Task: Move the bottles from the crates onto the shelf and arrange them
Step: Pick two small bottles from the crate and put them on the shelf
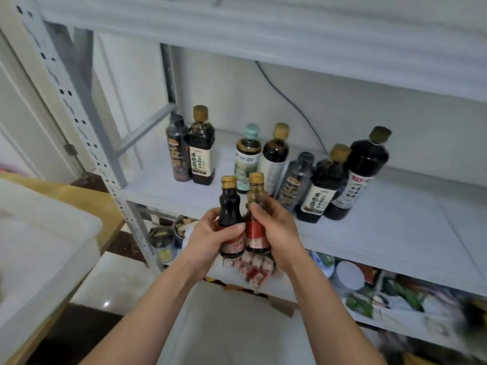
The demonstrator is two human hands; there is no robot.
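My left hand (209,237) grips a small dark bottle (230,206) with a gold cap. My right hand (274,227) grips a second small bottle (256,227) with a gold cap and a red label. Both bottles stand upright, side by side and touching, in front of the white shelf (382,227)'s front edge. On that shelf stand several larger dark sauce bottles: two at the back left (201,151), and a cluster at the middle (326,185) that includes one with a pale green cap (247,156).
A white plastic crate (39,248) sits at the left on a wooden surface. The shelf's perforated grey upright (87,133) runs diagonally at left. A lower shelf holds jars (163,241), small red packets (253,270) and bags (395,293). An upper shelf board (290,35) hangs overhead.
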